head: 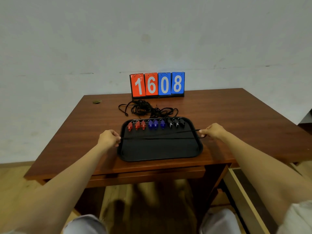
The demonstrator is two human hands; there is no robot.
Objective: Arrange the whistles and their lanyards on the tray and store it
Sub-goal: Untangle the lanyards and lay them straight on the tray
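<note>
A black tray lies near the front edge of the wooden table. Along its far side stands a row of whistles: three red whistles, three blue whistles and three black whistles. A black lanyard is stretched taut across the tray, just in front of the whistles. My left hand pinches its left end at the tray's left rim. My right hand pinches its right end at the right rim. A tangled pile of black lanyards lies on the table behind the tray.
A flip scoreboard reading 1608 stands at the back of the brown table, against the wall. An open drawer juts out low on the right. A shallow shelf runs under the tabletop's front edge.
</note>
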